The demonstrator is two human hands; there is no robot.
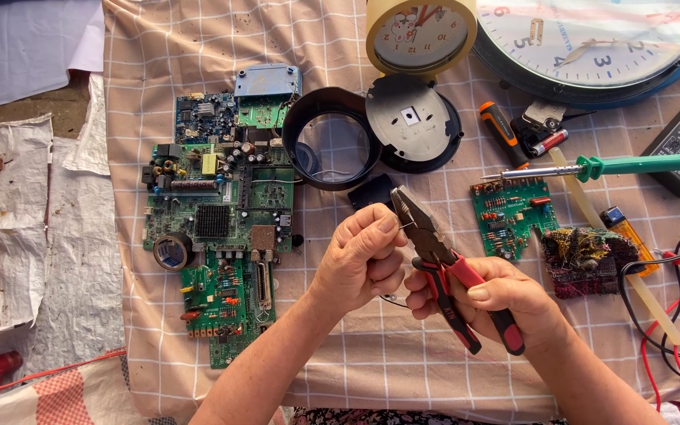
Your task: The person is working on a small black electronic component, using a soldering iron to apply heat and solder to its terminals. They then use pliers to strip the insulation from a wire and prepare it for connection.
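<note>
Two hands over a checked cloth (403, 354): right hand (497, 303) grips red pliers (442, 256); left hand (360, 256) pinches what seems a thin wire.

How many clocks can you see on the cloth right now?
2. A small yellow-rimmed clock lies at the top centre, and a large blue-rimmed clock sits at the top right, partly cut off by the frame. Others may lie out of view.

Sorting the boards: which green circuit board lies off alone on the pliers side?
The small green circuit board under the soldering iron. It lies apart, right of the pliers; the others cluster at left.
</note>
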